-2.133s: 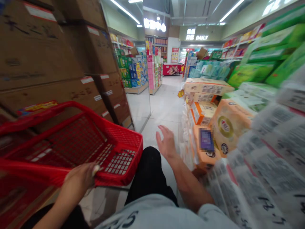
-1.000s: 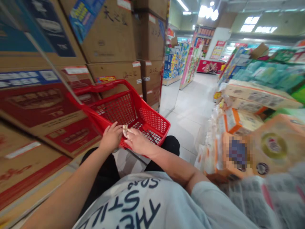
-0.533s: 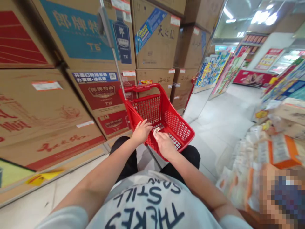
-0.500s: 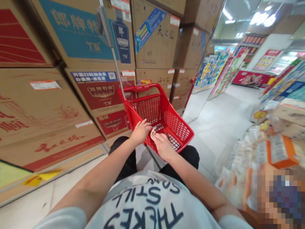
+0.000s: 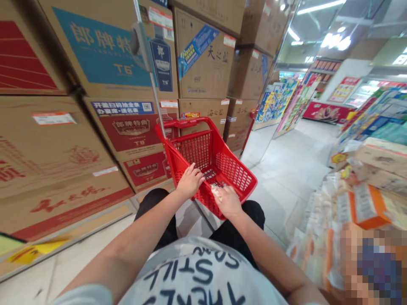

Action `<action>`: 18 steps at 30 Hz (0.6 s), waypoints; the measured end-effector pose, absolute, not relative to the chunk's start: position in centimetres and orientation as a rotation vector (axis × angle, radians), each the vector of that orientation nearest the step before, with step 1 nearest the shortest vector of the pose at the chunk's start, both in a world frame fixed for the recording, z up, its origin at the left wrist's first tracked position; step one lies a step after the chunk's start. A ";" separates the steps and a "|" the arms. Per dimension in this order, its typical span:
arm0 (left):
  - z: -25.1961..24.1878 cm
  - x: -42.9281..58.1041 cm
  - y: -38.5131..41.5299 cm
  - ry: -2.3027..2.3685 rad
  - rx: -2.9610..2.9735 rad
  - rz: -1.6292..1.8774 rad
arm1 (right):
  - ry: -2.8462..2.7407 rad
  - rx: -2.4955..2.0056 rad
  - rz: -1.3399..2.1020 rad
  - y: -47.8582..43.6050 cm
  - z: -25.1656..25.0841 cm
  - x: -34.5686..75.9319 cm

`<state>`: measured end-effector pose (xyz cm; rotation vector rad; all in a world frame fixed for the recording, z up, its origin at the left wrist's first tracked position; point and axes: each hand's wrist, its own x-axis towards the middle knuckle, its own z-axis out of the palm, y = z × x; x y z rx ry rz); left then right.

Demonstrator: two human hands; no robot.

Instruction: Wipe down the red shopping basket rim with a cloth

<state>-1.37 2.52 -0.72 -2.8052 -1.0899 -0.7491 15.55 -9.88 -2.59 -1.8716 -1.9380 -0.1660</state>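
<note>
From the head view, I have my left hand (image 5: 190,181) laid over the near rim of the red plastic shopping cart (image 5: 239,173), its fingers loosely stretched and pointing inward, with nothing gripped in them. Just beside it, my right hand (image 5: 227,201) is closed around a crumpled white wad (image 5: 216,192), pressed at the same rim; I cannot tell whether it is cloth or paper.

The cart stands upright on the pale tile floor (image 5: 276,148), in front of my black-trousered knees (image 5: 254,215), its push handle (image 5: 190,122) on the far side by the stacked cardboard cartons (image 5: 203,59). The lattice floor of its basket shows between the walls. A thin metal rod (image 5: 156,93) rises in front of the cartons, near the handle. Well apart on my right lie plastic-wrapped packs (image 5: 370,205) with orange edges, and farther off stands a red-fronted table (image 5: 324,112).
</note>
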 end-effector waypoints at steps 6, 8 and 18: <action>-1.1 -1.3 2.8 -0.983 -2.792 -0.861 | -1.940 -1.931 -0.114 -10.9 -2.9 14.1; -1.3 -1.8 2.8 -0.975 -2.786 -0.899 | -1.980 -1.925 -0.102 -11.3 -2.9 13.2; -1.2 -1.1 4.3 -0.891 -2.826 -0.839 | -1.985 -2.006 -0.119 -10.8 -2.5 12.3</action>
